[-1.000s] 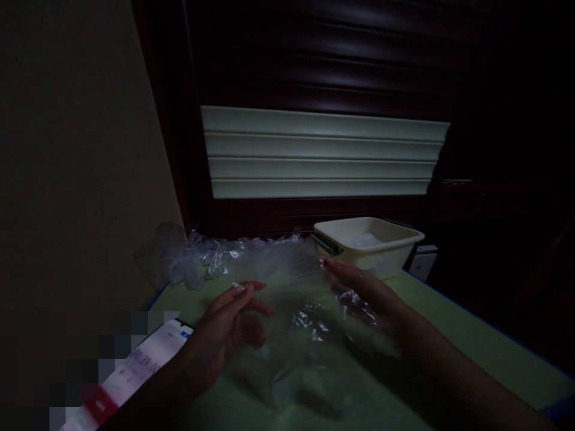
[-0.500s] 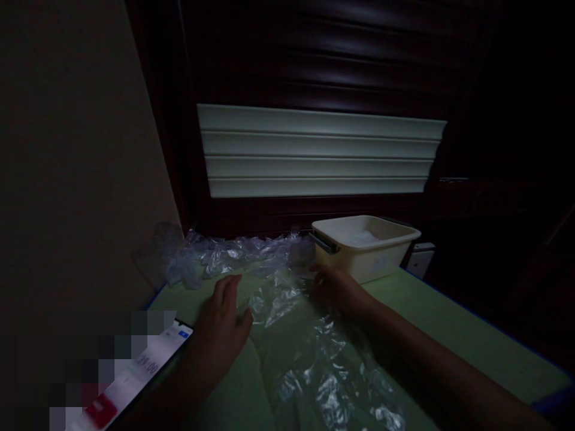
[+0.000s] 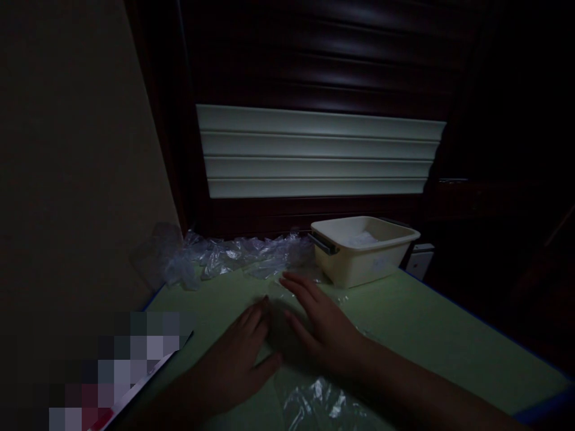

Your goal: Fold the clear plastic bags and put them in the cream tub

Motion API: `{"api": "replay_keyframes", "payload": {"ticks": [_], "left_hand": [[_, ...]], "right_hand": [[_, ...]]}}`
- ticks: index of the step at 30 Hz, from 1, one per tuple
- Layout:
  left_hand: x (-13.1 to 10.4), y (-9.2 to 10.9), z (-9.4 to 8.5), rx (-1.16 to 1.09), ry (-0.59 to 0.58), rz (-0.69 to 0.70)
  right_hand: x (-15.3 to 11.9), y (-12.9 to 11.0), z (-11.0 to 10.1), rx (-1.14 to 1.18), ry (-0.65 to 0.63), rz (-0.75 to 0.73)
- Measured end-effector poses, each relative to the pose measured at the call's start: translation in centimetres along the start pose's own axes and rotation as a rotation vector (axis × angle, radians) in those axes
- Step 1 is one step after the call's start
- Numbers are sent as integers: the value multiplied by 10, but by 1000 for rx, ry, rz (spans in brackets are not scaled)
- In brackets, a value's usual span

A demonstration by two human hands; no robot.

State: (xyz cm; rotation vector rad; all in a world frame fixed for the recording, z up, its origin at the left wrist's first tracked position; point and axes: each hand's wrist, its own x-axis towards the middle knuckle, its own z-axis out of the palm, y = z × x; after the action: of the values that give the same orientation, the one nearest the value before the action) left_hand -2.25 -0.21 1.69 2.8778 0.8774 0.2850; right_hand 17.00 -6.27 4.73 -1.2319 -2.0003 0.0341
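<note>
A clear plastic bag lies flat on the green table top, running from under my hands to the bottom edge of the view. My left hand is at the bag's left side, palm down, with its thumb apart from the fingers. Over the bag's far part rests my right hand, its fingers spread and stretched out. Neither hand has anything in its grasp. Shadow hides the part of the bag between the hands.
Crumpled clear bags lie along the back edge. A cream bin with dark handles stands at the back right, with something pale inside. A phone, partly blurred out, is at the lower left. Behind rises a dark slatted panel.
My left hand has moved right, towards my right hand. My right hand has opened out and come a little nearer to me. The bag's far part looks flatter.
</note>
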Motion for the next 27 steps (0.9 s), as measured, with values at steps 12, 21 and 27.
{"api": "replay_keyframes", "payload": {"ticks": [12, 21, 27], "left_hand": [[2, -5, -7, 96, -132, -76], [0, -5, -21, 53, -203, -121], [3, -5, -26, 149, -249, -216]], "right_hand": [[-5, 62, 16, -193, -271, 256], [-5, 72, 8, -282, -251, 347], [3, 60, -4, -297, -180, 349]]}}
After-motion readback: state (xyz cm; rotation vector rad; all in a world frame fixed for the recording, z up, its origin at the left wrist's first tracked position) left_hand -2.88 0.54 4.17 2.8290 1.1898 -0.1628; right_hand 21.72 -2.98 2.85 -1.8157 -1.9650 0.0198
